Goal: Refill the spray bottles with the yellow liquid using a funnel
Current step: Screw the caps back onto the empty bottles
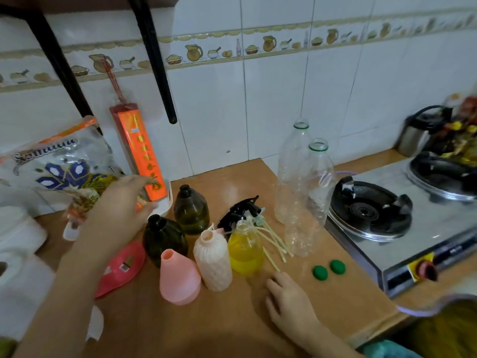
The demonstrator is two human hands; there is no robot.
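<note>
The left hand [121, 202] is out over the back-left of the desk [180, 324], fingers spread loosely above a white tray [165, 202] that holds an orange packet [140, 151]; it looks close to the tray's rim, but whether it touches anything I cannot tell. A printed bag [59, 166] lies just beyond it. Below its wrist sits a red funnel [121, 267], on its side. To the right of that hand stand two dark bottles [191, 210] with open necks, the rear one seemingly holding some liquid (the tinted plastic makes this hard to read). Nearer the person are a pink bottle [178, 277] and a pale netted bottle [213, 257], both uncapped. Between the hands stands the clear bottle of yellow liquid [245, 251], roughly half full, with the black spray heads [245, 208] and their pale dip tubes lying behind it. The right hand [286, 301] rests flat on the desk, fingers relaxed and holding nothing, just in front of that bottle. Beyond it stand two empty clear bottles [304, 187], with two green caps [329, 270] near its fingertips. I judge the refilling mostly still to come: every spray head is off and the funnel sits in no neck.
</note>
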